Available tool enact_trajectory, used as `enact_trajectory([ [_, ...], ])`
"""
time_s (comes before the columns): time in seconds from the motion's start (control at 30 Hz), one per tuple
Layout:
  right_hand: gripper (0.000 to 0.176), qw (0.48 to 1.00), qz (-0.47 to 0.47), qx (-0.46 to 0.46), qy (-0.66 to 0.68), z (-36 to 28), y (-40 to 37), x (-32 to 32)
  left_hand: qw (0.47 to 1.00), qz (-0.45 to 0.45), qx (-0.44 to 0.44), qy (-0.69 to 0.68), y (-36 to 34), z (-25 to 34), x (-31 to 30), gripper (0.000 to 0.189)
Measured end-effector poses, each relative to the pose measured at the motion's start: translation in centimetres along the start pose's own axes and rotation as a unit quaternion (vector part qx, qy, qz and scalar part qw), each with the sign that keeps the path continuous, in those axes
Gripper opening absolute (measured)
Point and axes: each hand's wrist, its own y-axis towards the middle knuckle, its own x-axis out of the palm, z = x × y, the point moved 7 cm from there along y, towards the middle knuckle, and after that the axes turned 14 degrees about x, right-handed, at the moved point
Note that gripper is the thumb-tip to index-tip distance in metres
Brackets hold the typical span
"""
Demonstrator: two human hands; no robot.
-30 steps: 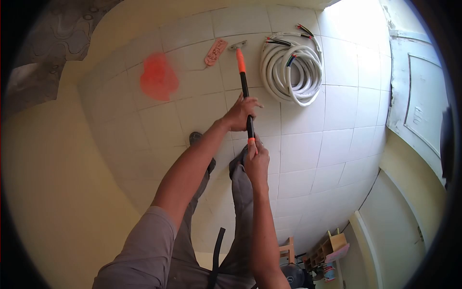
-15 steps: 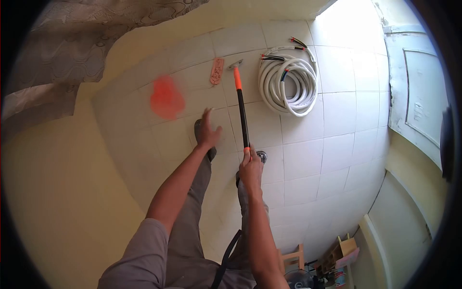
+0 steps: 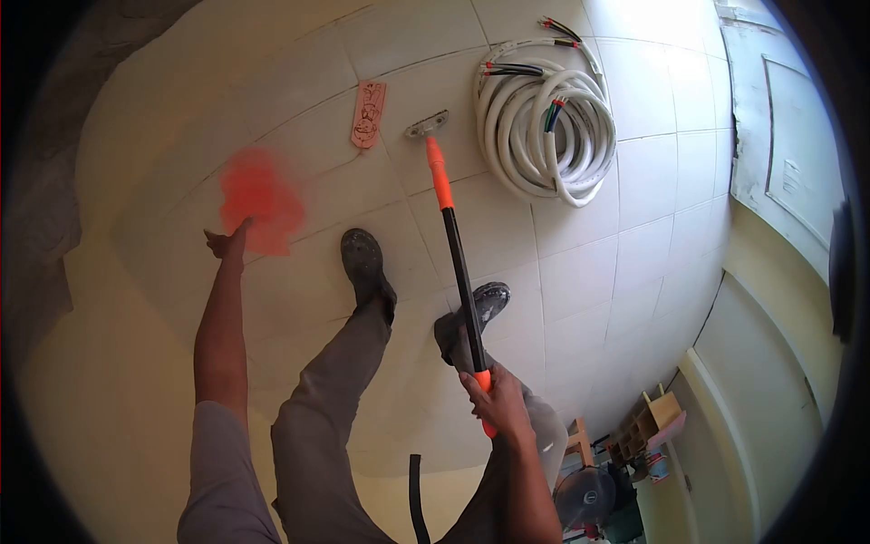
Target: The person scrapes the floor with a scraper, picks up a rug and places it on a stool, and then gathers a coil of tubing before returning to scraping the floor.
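Being gripped at its upper, orange-tipped end by the right hand (image 3: 497,402), whose fingers are being wrapped closed round the shaft, a long-handled floor scraper (image 3: 458,263) is being held at a slant. Its metal head (image 3: 427,123) is being rested on the tiled floor (image 3: 580,263) toward the far edge, just beside a coil of white sheathed cable (image 3: 544,118) and near a pink flat object (image 3: 368,113).

The left hand (image 3: 228,243) is being held out sideways, fingers loosely spread and holding nothing, against an orange-red smear (image 3: 258,195).

As a judgement, little control is being given by one grip so far from the head. A second hold lower on the black shaft would suit better, with both shoes (image 3: 362,258) clear of it.

Whether the left hand is touching any surface cannot be told. The pink object is proving hard to identify, and a fan (image 3: 589,499) is being cut off at the near right corner.
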Motion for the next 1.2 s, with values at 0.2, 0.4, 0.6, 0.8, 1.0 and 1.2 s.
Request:
enact_trajectory([
  [0.2,0.051,0.996,-0.054,-0.010,0.063,-2.3,-0.5,-0.1,0.971,-0.124,0.110,-0.172,3.7,-2.1,8.4,0.094],
  [0.4,0.049,0.982,0.116,-0.148,0.002,-3.0,-2.0,-0.5,0.950,-0.214,0.135,-0.182,-8.9,3.7,7.7,0.025],
  [0.6,0.053,0.967,0.159,-0.193,0.037,-2.6,-8.6,0.2,0.852,-0.207,0.405,-0.258,-26.3,14.2,-7.1,0.049],
  [0.8,0.050,0.960,0.178,-0.214,-0.011,2.8,-17.3,-1.6,0.832,-0.258,0.390,-0.299,-40.0,18.4,-19.5,0.045],
  [1.0,0.057,0.959,0.149,-0.225,0.080,13.5,-23.7,-2.6,0.722,-0.296,0.619,-0.090,-53.1,25.8,-26.4,0.028],
  [1.2,0.070,0.914,0.131,-0.149,0.353,25.2,-27.4,0.1,0.623,-0.380,0.683,0.033,-68.3,32.6,-25.8,0.024],
])
